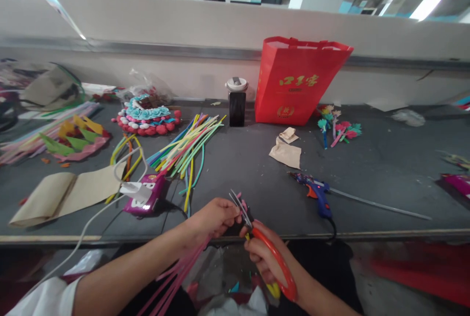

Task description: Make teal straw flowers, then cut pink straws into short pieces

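My left hand [215,217] is closed round a bundle of pink pipe cleaners [176,279] that trail down toward my lap. Their short pink ends stick out near the blades. My right hand [266,255] grips scissors [257,235] with orange and yellow handles. The blades stand apart at the pink ends, just above the table's front edge [110,238].
On the dark table lie a fan of coloured pipe cleaners [187,147], a purple phone [145,198] with a white cable, a blue glue gun [317,193], brown paper [62,191], a red bag [297,79], a black flask [237,101], and finished flowers [147,115].
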Tool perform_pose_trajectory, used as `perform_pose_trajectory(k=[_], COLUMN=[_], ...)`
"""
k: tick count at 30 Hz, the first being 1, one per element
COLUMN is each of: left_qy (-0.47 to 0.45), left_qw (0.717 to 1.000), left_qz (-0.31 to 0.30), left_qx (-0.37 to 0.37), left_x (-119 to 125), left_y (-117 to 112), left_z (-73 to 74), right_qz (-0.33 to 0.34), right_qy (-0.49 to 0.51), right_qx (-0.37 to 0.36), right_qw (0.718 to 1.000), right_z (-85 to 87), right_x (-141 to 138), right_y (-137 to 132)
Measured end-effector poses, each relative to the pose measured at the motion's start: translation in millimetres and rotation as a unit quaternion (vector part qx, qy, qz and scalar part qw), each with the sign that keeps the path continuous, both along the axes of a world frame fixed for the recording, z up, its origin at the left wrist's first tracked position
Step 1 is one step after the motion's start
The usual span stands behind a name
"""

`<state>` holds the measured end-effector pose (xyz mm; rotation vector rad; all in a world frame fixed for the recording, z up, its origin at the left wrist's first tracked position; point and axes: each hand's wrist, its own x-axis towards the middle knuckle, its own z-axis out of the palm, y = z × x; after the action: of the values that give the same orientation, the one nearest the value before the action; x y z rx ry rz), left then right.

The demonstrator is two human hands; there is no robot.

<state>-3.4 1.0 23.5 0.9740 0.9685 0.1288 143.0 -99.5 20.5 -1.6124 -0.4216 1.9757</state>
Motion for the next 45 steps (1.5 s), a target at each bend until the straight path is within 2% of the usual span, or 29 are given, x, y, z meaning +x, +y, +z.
perform_pose_trajectory(k=[3,6,10,14,16,18,25,28,35,41,45], left_qy=[-0.011,-0.024,-0.044,-0.037,-0.029,-0.02,-0.011,-0.015,-0.063,-0.07,-0.049], left_qw=[1.0,1.0,0.998,0.997,0.997,0.997,0.992,0.989,0.973,0.975,0.987], left_qz=[0.004,0.013,0.021,0.001,0.0,-0.003,-0.073,-0.08,-0.09,-0.097,-0.078], left_qx=[-0.004,-0.01,-0.032,-0.071,-0.078,-0.077,-0.098,-0.127,-0.202,-0.186,-0.13], left_x=[-2.1,-5.5,-8.7,-5.4,-3.2,-2.1,-5.1,-6.8,-10.0,-16.0,-19.6], left_y=[0.1,-3.6,-17.6,-35.4,-41.7,-46.0,-56.1,-56.4,-52.4,-54.5,-55.4], left_z=[-1.8,-1.2,5.8,15.9,19.1,20.1,13.7,11.9,8.6,13.9,20.8], right_qz=[-0.002,0.005,-0.018,-0.071,-0.08,-0.079,-0.044,-0.021,-0.028,-0.031,-0.033], right_qy=[0.007,-0.009,-0.044,-0.084,-0.104,-0.12,-0.087,-0.086,-0.083,-0.135,-0.15], right_qx=[0.004,0.043,0.152,0.264,0.292,0.307,0.326,0.344,0.374,0.347,0.349], right_qw=[1.0,0.999,0.987,0.958,0.947,0.941,0.94,0.935,0.923,0.928,0.925], right_z=[0.4,1.4,0.5,-3.5,-4.8,-5.3,-6.0,-8.9,-11.6,-3.6,-3.6], right_x=[0.8,2.0,3.7,2.7,1.3,0.2,1.3,3.1,3.3,7.1,12.8], right_y=[-1.2,-7.0,-17.1,-23.5,-25.3,-27.2,-35.2,-37.2,-37.5,-39.3,-37.0])
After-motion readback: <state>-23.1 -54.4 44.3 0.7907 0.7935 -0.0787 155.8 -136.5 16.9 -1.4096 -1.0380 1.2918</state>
